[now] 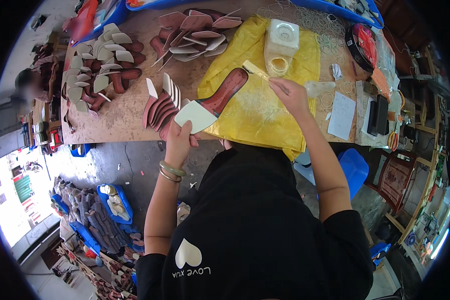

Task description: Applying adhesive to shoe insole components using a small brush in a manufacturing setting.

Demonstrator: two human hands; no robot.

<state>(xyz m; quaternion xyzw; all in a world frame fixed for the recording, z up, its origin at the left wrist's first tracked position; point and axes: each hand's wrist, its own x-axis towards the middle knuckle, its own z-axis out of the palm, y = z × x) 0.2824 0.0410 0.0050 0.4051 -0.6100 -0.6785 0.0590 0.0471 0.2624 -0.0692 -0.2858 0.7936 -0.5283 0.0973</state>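
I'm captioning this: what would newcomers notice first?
Probably the bright yellow sheet on the middle of the table. At its left edge, the left hand holds a red-brown piece with a white end; the right hand holds a brush above the sheet. Similar pieces crowd the table's left.

This looks like a workshop: at the upper left of the frame, heaps of matching red-and-white pieces (121, 56) crowd a worn wooden surface (122, 120), near a spattered yellow sheet (265, 112). At lower left, a loaded blue tub (125, 218) stands on grey floor (137, 160).
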